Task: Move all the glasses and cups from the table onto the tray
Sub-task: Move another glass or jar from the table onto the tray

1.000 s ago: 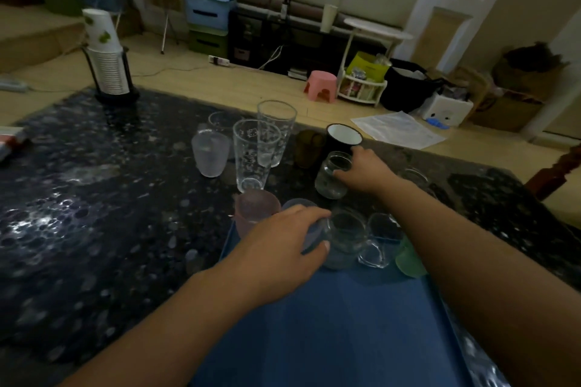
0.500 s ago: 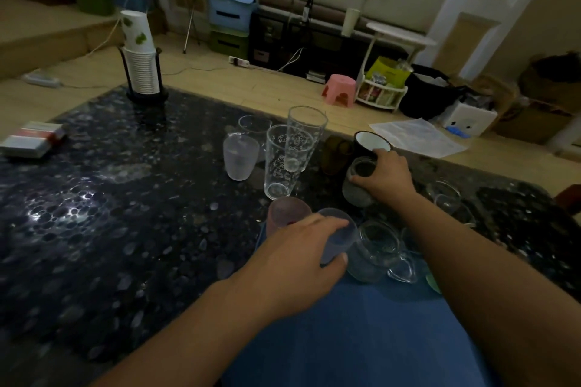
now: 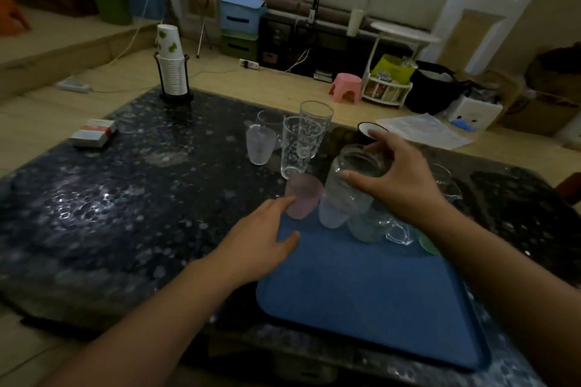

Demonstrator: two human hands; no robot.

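Glasses stand in two groups on the dark tabletop (image 3: 110,198). Near the far edge are two tall clear glasses (image 3: 309,132), a frosted cup (image 3: 259,148) and a dark mug (image 3: 369,129). On the far end of the blue tray (image 3: 361,292) stand a pink cup (image 3: 302,199), a pale cup (image 3: 331,215), a clear mug (image 3: 369,228) and a green cup (image 3: 427,243). The right hand (image 3: 399,179) grips a clear jar (image 3: 350,182) by its rim, lifted and tilted above the tray cups. The left hand (image 3: 261,236) rests at the tray's far left corner, fingers loose, one fingertip touching the pink cup. A stack of paper cups (image 3: 171,67) stands at the far left corner.
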